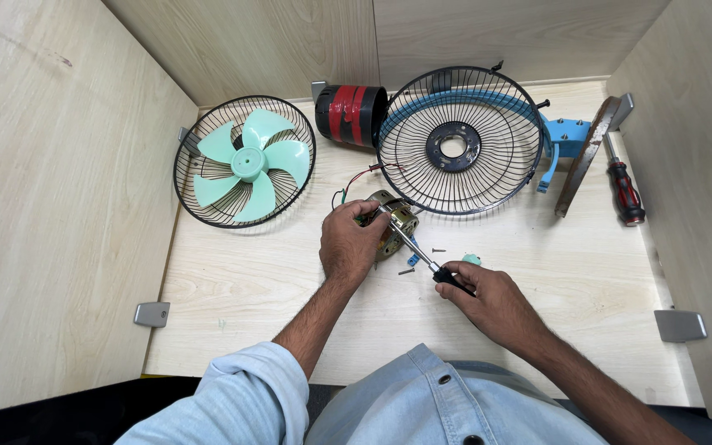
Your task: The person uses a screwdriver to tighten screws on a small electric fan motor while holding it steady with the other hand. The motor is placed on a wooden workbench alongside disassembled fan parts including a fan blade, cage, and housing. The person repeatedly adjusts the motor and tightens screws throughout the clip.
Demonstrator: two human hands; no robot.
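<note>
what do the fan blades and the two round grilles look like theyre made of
Fan blades: likely moulded plastic, smooth mint green with a soft sheen. Both grilles: seemingly thin metal wire, coated glossy black, with fine spokes crossing ring hoops.

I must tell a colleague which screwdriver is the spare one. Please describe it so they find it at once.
Go to the table's right edge, past the blue bracket. The spare screwdriver lies there alone, red and black handle, untouched; the other screwdriver is in the right hand.

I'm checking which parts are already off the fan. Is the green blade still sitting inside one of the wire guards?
Yes, the green fan blade lies inside the left wire guard on the table, apart from both hands.
</note>
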